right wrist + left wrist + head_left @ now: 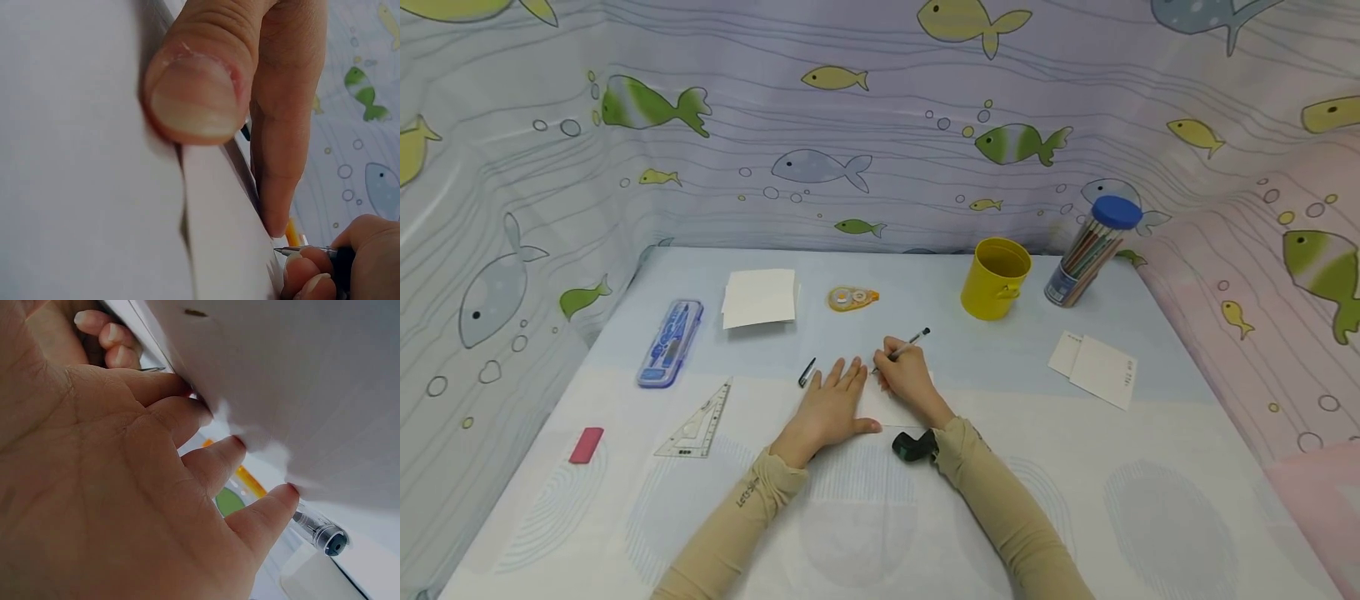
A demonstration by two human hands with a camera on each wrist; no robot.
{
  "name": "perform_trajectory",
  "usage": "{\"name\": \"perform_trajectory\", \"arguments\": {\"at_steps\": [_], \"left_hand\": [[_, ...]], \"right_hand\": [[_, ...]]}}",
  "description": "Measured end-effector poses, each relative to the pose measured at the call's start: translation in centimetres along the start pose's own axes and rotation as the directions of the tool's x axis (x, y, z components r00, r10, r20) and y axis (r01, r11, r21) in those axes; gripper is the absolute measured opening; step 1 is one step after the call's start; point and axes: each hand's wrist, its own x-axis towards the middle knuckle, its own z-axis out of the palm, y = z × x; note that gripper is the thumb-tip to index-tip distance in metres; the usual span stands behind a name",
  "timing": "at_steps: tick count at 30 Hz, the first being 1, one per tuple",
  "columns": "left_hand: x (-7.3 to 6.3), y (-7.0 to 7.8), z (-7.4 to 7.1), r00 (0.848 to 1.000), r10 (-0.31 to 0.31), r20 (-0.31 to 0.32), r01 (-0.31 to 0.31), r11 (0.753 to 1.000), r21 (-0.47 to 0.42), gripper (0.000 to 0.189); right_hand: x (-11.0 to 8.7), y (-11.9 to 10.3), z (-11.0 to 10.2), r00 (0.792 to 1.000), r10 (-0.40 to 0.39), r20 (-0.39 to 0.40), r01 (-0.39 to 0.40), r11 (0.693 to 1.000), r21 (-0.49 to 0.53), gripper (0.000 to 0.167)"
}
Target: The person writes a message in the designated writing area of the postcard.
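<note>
My right hand (912, 383) pinches a pen (913, 338) with its tip down at a white card (897, 412) on the table. In the right wrist view the pen's metal tip (287, 250) meets the paper near its edge. Fingers spread, my left hand (830, 410) rests flat on the card's left side, thumb toward the bottom edge. The left wrist view shows the left fingertips (234, 447) against the white surface. Just beyond them lies a clear pen cap (807, 372) with a dark end. Most writing on the card cannot be made out.
Behind stand a stack of white cards (760, 298), correction tape (852, 298), a yellow cup (988, 287) and a blue-lidded jar of pencils (1084, 258). Two cards (1103, 371), one visibly marked, lie right. Leftward are a purple case (670, 343), set square (700, 427) and pink eraser (586, 446).
</note>
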Motion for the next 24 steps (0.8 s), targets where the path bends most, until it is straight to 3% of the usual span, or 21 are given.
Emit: {"name": "perform_trajectory", "arguments": {"at_steps": [24], "left_hand": [[0.18,-0.13,-0.04,1.0,0.003,0.005,-0.003,1.0,0.014,0.095]], "right_hand": [[0.12,-0.31,-0.06,1.0,0.006,-0.005,-0.006,1.0,-0.025,0.029]]}}
